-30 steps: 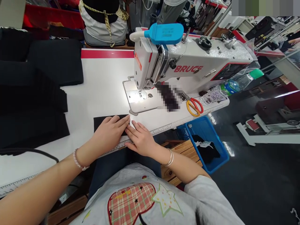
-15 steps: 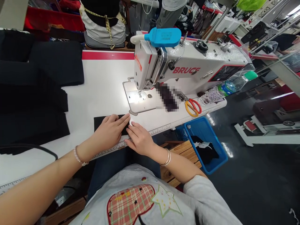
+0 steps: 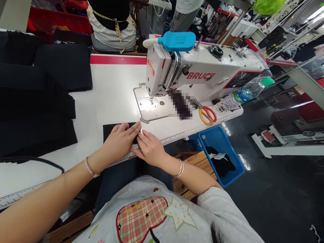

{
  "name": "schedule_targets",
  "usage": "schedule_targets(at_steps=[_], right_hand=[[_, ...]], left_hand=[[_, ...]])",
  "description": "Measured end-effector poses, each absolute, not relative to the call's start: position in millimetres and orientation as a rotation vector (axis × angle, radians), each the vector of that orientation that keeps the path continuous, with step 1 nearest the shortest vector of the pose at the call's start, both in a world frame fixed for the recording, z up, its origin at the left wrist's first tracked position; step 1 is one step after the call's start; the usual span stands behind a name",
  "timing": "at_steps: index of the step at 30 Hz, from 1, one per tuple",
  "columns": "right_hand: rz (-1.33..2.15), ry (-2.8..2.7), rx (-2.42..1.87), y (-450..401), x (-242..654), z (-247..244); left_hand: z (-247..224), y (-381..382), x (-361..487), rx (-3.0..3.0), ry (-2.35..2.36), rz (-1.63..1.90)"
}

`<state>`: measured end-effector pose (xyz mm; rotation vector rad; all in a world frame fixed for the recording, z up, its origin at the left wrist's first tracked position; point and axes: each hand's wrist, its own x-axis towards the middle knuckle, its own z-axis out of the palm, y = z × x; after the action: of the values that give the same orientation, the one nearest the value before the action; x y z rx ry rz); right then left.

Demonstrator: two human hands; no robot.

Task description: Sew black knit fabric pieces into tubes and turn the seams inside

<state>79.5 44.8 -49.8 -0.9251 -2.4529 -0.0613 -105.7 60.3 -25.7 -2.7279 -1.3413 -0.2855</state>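
Note:
A small folded piece of black fabric lies at the table's front edge, left of the sewing machine's needle plate. My left hand rests flat on it, fingers stretched toward its right end and holding nothing. Beside it, my right hand touches the fabric's right end with extended fingers, the thumb apart and lower down. Both hands cover much of the piece. A small white patch shows between my fingertips; I cannot tell what it is. The white sewing machine stands just beyond, its needle area lit.
Stacks of dark fabric fill the table's left side. Orange-and-red-handled scissors and a plastic bottle lie right of the needle. A blue basket holding black cloth stands below at right. Another person is across the table.
The whole view has shifted very slightly. Both hands keep nearly the same pose on the black fabric.

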Motion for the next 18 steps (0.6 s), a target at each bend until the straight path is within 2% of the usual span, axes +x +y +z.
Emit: schedule_targets(at_steps=[8, 18], right_hand=[[-0.048, -2.467, -0.907, 34, 91, -50], [-0.034, -2.53, -0.898, 27, 97, -52]], left_hand=[[-41, 36, -114, -2.683, -1.147, -0.43], [-46, 22, -112, -2.753, -1.282, -0.411]])
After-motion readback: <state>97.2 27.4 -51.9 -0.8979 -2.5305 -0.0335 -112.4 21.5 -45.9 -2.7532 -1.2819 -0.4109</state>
